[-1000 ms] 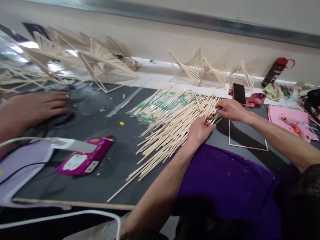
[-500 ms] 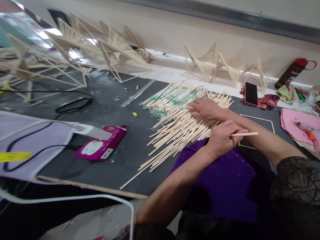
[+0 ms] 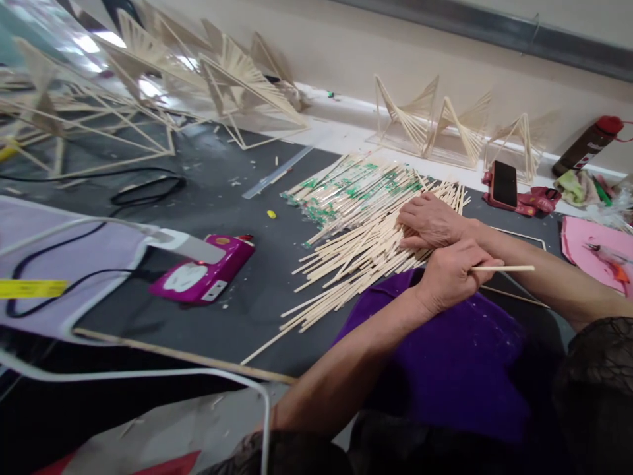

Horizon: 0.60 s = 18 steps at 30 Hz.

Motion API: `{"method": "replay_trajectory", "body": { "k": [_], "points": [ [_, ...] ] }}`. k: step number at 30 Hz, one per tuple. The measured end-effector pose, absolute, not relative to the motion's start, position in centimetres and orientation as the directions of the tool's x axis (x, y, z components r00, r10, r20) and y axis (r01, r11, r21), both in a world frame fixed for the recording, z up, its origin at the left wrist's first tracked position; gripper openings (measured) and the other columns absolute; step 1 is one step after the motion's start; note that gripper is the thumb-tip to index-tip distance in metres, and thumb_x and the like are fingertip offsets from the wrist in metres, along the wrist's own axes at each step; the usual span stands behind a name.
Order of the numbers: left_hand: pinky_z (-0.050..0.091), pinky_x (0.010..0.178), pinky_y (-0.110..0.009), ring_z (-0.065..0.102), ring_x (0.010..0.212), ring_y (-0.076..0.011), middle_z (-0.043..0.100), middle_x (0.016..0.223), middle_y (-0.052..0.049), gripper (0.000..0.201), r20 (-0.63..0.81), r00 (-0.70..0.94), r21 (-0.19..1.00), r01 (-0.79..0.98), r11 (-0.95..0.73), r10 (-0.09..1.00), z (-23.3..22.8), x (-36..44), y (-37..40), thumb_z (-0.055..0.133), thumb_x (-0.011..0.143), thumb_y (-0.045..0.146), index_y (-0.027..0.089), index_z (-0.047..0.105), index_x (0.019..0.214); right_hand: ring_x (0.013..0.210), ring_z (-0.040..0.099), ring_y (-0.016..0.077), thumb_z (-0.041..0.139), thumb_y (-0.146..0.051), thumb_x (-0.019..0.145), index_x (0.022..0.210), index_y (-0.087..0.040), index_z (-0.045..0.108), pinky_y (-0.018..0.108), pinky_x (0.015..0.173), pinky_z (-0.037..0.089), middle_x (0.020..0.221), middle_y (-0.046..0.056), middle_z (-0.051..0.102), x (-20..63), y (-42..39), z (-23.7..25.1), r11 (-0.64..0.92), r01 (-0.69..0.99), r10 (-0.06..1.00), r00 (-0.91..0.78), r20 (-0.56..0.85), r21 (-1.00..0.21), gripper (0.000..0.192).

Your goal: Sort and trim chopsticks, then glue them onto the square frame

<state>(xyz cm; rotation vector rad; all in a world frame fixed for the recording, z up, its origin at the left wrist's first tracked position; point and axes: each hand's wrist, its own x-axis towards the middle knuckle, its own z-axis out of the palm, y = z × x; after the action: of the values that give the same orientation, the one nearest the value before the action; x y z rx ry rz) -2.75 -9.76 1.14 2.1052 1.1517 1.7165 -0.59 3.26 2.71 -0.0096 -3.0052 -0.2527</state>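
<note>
My left hand (image 3: 452,274) is closed around one light wooden chopstick (image 3: 509,268), whose thin end juts out to the right. Just beyond it, my right hand (image 3: 432,221) rests on a spread pile of loose chopsticks (image 3: 366,247), its fingers bent and its thumb apart from them. The fingertips touch the pile; whether they pinch a single stick is hidden. Behind the pile lie chopsticks in clear plastic wrappers (image 3: 353,181) with green print. A thin square stick frame (image 3: 519,233) lies partly hidden under my right forearm.
A magenta device (image 3: 202,270) with a white arm stands left on the dark table (image 3: 267,264). A ruler (image 3: 279,173) lies farther back. Twisted stick structures (image 3: 403,119) line the wall. A phone (image 3: 503,185), a bottle (image 3: 588,145) and pink sheets (image 3: 593,241) are at right. Purple cloth (image 3: 445,356) covers my lap.
My right hand has drawn back across the pile, to the right and closer to my left hand. My left hand still holds the chopstick. The view has shifted slightly.
</note>
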Motion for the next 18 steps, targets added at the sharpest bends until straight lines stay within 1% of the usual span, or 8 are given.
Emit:
{"method": "replay_trajectory", "body": {
  "k": [2, 4, 7, 9, 11, 12, 14, 18],
  "points": [
    [0.049, 0.064, -0.022, 0.063, 0.065, -0.0116, 0.068, 0.068, -0.003, 0.024, 0.763, 0.021, 0.571, 0.446, -0.689, 0.646, 1.1, -2.7, -9.7, 0.062, 0.093, 0.029, 0.016, 0.069, 0.074, 0.086, 0.051, 0.0216, 0.032, -0.072, 0.094, 0.098, -0.017, 0.069, 0.038, 0.082, 0.028, 0.096, 0.009, 0.069, -0.5, 3.4, 3.1, 0.987, -0.006, -0.027, -0.992, 0.124, 0.163, 0.066],
    [0.049, 0.062, -0.021, 0.063, 0.063, -0.0111, 0.068, 0.067, -0.003, 0.025, 0.781, 0.007, 0.558, 0.441, -0.704, 0.624, 1.2, -2.6, -9.8, 0.062, 0.093, 0.029, 0.015, 0.069, 0.073, 0.082, 0.05, 0.0204, 0.028, -0.068, 0.097, 0.09, -0.017, 0.07, 0.038, 0.08, 0.029, 0.091, 0.008, 0.068, -1.0, 3.3, 3.4, 0.987, 0.01, -0.012, -0.991, 0.136, 0.16, 0.067],
    [0.049, 0.062, -0.02, 0.063, 0.062, -0.0103, 0.069, 0.069, -0.003, 0.024, 0.795, -0.012, 0.554, 0.419, -0.719, 0.606, 1.7, -2.6, -10.0, 0.063, 0.093, 0.028, 0.015, 0.069, 0.073, 0.08, 0.05, 0.0196, 0.032, -0.052, 0.103, 0.087, -0.016, 0.071, 0.037, 0.076, 0.03, 0.091, 0.009, 0.068, -3.1, 2.6, 3.2, 0.989, 0.031, 0.005, -0.984, 0.178, 0.146, 0.056],
    [0.048, 0.06, -0.02, 0.062, 0.061, -0.0099, 0.068, 0.067, -0.002, 0.024, 0.807, -0.033, 0.547, 0.416, -0.726, 0.589, 2.2, -2.7, -10.2, 0.063, 0.092, 0.027, 0.015, 0.068, 0.072, 0.083, 0.052, 0.0199, 0.037, -0.044, 0.103, 0.096, -0.016, 0.07, 0.035, 0.077, 0.032, 0.097, 0.009, 0.068, -4.7, 1.7, 2.7, 0.992, -0.041, -0.063, -0.98, 0.187, 0.121, 0.043],
    [0.047, 0.058, -0.019, 0.061, 0.059, -0.0099, 0.067, 0.065, -0.002, 0.023, 0.822, -0.048, 0.533, 0.419, -0.736, 0.568, 2.6, -2.9, -10.4, 0.064, 0.091, 0.025, 0.014, 0.068, 0.071, 0.089, 0.052, 0.0199, 0.039, -0.041, 0.103, 0.107, -0.016, 0.066, 0.034, 0.081, 0.035, 0.105, 0.008, 0.068, -6.0, 0.8, 2.0, 0.983, -0.156, -0.17, -0.971, 0.167, 0.092, 0.037],
    [0.047, 0.058, -0.019, 0.061, 0.059, -0.01, 0.067, 0.064, -0.002, 0.022, 0.828, -0.05, 0.525, 0.42, -0.74, 0.559, 2.8, -2.9, -10.5, 0.065, 0.091, 0.023, 0.014, 0.068, 0.071, 0.091, 0.052, 0.0199, 0.039, -0.043, 0.103, 0.109, -0.017, 0.065, 0.034, 0.082, 0.036, 0.109, 0.008, 0.068, -6.4, 0.4, 1.8, 0.976, -0.203, -0.214, -0.965, 0.15, 0.085, 0.036],
    [0.047, 0.058, -0.02, 0.062, 0.06, -0.0105, 0.067, 0.064, -0.003, 0.019, 0.835, -0.042, 0.513, 0.422, -0.747, 0.549, 3.0, -3.1, -10.6, 0.066, 0.09, 0.021, 0.013, 0.067, 0.072, 0.092, 0.052, 0.0205, 0.039, -0.052, 0.102, 0.109, -0.018, 0.063, 0.034, 0.082, 0.036, 0.112, 0.008, 0.066, -6.6, -0.2, 1.5, 0.969, -0.235, -0.243, -0.962, 0.124, 0.081, 0.042],
    [0.047, 0.058, -0.021, 0.062, 0.06, -0.0111, 0.068, 0.065, -0.003, 0.02, 0.819, -0.019, 0.523, 0.435, -0.733, 0.574, 2.8, -3.0, -10.6, 0.065, 0.09, 0.021, 0.014, 0.067, 0.071, 0.09, 0.05, 0.0224, 0.032, -0.075, 0.091, 0.101, -0.019, 0.063, 0.037, 0.08, 0.035, 0.105, 0.008, 0.064, -5.7, -0.6, 1.8, 0.981, -0.172, -0.183, -0.973, 0.141, 0.085, 0.065]
  ]
}}
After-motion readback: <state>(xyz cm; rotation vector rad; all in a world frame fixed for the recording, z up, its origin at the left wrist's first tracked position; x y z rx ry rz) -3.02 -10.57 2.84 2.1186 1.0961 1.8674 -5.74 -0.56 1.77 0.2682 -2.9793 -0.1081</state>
